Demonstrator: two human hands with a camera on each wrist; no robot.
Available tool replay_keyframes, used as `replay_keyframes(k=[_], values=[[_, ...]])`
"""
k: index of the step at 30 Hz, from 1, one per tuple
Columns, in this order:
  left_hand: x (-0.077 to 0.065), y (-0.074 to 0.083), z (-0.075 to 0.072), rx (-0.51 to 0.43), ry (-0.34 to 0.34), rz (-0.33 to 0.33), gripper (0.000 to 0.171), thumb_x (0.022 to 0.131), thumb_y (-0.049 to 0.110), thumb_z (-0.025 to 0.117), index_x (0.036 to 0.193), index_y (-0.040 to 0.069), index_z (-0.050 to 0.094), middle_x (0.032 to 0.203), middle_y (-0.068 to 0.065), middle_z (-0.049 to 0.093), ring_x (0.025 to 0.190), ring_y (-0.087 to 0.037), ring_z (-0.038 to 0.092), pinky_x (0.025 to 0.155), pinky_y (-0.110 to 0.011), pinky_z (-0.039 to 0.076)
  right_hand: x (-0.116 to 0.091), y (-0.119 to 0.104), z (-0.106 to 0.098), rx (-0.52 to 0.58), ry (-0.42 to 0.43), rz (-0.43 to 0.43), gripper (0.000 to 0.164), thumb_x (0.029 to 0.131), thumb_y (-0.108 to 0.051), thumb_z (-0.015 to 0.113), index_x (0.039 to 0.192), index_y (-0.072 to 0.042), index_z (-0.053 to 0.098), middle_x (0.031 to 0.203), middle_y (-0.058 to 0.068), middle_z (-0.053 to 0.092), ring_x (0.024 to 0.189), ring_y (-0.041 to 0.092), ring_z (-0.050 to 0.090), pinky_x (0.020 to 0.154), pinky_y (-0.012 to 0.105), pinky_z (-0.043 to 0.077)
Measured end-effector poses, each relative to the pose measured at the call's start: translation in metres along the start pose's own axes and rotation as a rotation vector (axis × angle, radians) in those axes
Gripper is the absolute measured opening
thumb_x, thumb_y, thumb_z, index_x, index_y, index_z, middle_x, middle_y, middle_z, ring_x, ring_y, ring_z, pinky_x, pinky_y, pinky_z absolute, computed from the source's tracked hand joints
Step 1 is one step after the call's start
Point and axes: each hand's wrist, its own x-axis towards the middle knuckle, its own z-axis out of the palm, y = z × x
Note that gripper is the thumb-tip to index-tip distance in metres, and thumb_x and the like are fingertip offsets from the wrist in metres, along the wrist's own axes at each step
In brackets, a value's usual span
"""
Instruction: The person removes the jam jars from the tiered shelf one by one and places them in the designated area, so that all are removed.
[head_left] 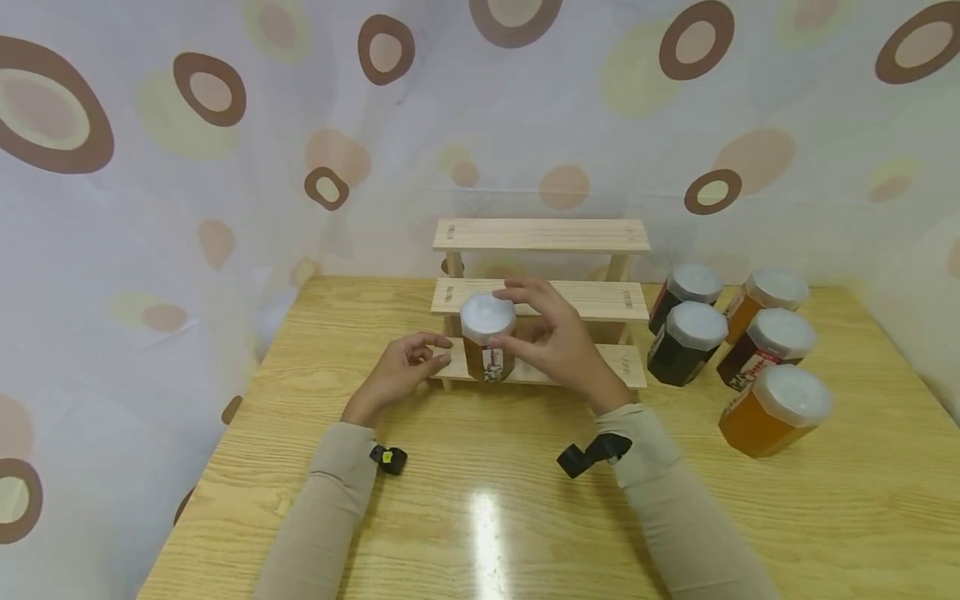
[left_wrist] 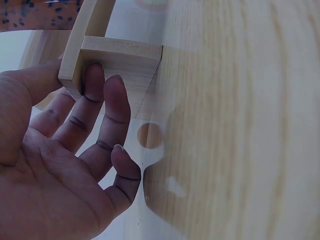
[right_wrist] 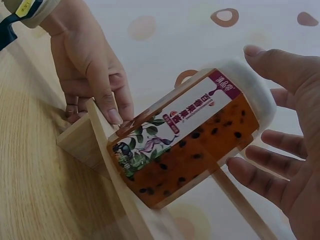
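Observation:
A jar of orange preserve with dark seeds [right_wrist: 185, 142] and a white lid [head_left: 487, 313] stands on the lowest board of a three-step wooden rack [head_left: 540, 235]. My right hand [head_left: 551, 342] curves loosely about the jar's upper right side. In the right wrist view its thumb and fingers are spread around the lid, with gaps showing; firm contact cannot be made out. My left hand [head_left: 401, 367] pinches the left end of the lowest board [left_wrist: 72, 65], thumb on top and fingers underneath.
Right of the rack, several lidded jars stand on the wooden table [head_left: 465, 500], among them a dark jar [head_left: 682, 346], a red-labelled jar [head_left: 765, 350] and an amber jar [head_left: 776, 412]. A patterned sheet [head_left: 525, 108] hangs behind the rack.

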Motion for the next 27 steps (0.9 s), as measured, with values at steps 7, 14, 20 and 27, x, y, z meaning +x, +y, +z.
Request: replay_keyframes(k=[7,14,20,27], values=[[0.000,0.000,0.000,-0.014,-0.016,-0.018,0.034,0.103,0.019,0.067,0.133,0.002,0.064,0.084,-0.007,0.060,0.068,-0.022,0.047,0.059,-0.029,0.040,-0.004,0.005,0.006,-0.027,-0.002,0.028,0.057,0.085,-0.004,0.086,0.137,-0.010,0.064,0.148,0.019,0.049,0.089,0.024,0.061,0.064,0.030,0.054],[0.000,0.001,-0.001,-0.012,-0.011,-0.020,0.033,0.103,0.019,0.068,0.132,0.002,0.065,0.082,-0.006,0.059,0.062,-0.017,0.044,0.056,-0.028,0.038,-0.007,0.012,0.012,-0.008,0.010,0.021,0.061,0.086,-0.003,0.085,0.141,-0.011,0.060,0.142,0.010,0.054,0.103,0.023,0.058,0.064,0.031,0.054],[0.001,-0.001,-0.001,0.014,-0.007,0.007,0.029,0.103,0.021,0.069,0.127,0.005,0.068,0.080,-0.005,0.058,0.066,-0.016,0.046,0.061,-0.029,0.040,-0.010,0.016,0.018,-0.022,0.021,0.012,0.066,0.085,-0.003,0.086,0.143,-0.011,0.056,0.135,0.011,0.059,0.105,0.022,0.058,0.061,0.029,0.053],[0.001,-0.003,-0.001,0.017,-0.008,0.013,0.028,0.103,0.021,0.068,0.127,0.005,0.068,0.081,-0.006,0.059,0.068,-0.018,0.047,0.063,-0.030,0.040,-0.012,0.018,0.021,-0.038,0.028,-0.010,0.070,0.084,-0.004,0.087,0.145,-0.012,0.054,0.135,0.013,0.060,0.109,0.024,0.059,0.064,0.033,0.056]])
